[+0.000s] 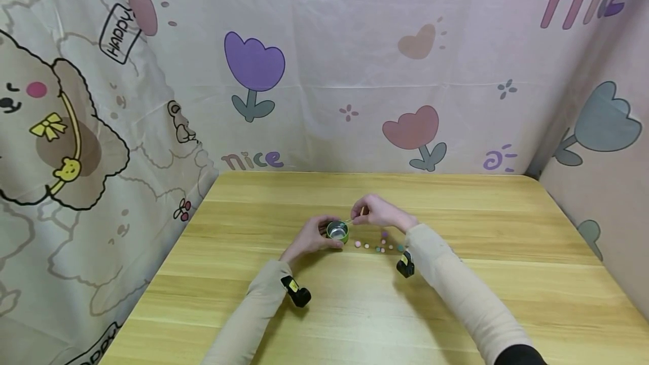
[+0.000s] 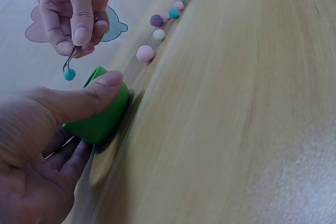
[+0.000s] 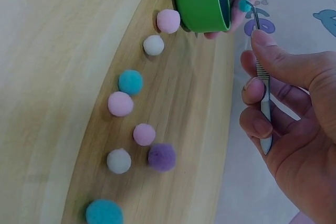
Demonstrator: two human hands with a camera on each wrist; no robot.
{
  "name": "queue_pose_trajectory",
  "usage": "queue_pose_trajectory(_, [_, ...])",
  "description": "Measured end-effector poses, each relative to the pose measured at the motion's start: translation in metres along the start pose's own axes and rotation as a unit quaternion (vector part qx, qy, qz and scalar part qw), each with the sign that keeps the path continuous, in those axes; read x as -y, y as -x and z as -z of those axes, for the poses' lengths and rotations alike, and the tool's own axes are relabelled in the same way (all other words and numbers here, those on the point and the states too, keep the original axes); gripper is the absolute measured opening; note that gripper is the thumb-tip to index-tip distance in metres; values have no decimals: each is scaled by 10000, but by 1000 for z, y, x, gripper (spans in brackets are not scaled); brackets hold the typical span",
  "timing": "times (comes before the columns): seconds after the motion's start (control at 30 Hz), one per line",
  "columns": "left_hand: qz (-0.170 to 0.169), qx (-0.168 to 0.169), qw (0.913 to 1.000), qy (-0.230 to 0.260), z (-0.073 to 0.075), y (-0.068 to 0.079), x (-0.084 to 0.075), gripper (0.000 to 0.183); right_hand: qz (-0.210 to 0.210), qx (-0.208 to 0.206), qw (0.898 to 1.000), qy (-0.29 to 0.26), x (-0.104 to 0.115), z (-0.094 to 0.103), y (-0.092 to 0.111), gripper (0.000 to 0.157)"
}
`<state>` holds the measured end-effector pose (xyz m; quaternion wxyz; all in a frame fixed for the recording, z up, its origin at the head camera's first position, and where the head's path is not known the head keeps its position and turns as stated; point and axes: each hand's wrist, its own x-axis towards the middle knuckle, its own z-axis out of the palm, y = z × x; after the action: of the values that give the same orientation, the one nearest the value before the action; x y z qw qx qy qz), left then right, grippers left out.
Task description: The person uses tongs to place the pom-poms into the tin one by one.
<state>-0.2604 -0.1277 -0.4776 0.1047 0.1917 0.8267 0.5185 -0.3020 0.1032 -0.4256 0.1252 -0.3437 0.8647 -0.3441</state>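
On the table (image 1: 355, 320), the left hand (image 1: 310, 235), thumb and fingers spread around it, grips a green cup (image 3: 199, 3). The right hand (image 1: 377, 211), fingers curled, pinches tweezers (image 3: 264, 93). Loose pompoms (image 3: 162, 157) lie right of the left hand; a blue pompom (image 2: 69, 74) hangs at the tweezers' tip, near the cup's mouth.

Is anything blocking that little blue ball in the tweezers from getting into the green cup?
Nothing visible is. The right hand holds the ball in the tweezers near the open cup. The left hand grips the cup's side without covering its mouth, and the other balls lie beside it on the table.
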Motion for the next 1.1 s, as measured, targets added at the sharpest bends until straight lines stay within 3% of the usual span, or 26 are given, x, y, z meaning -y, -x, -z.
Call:
queue_pose_trajectory(0.23, [36,21,10000,68,-1,0,-1,63,-105,26,9999,-40,-1,0,0,4])
queue_pose_trajectory(0.5, [99,-16,9999,68,-2,1,-1,65,82,-28,9999,-86,-1,3,8,5])
queue_pose_trajectory(0.67, [168,-58,9998,-1,-2,0,1,66,200,-211,9996,-8,-5,8,23,7])
queue_pose_trajectory(1.1, [201,-41,9998,-60,0,1,1,66,-42,-397,9987,-301,-22,17,65,6])
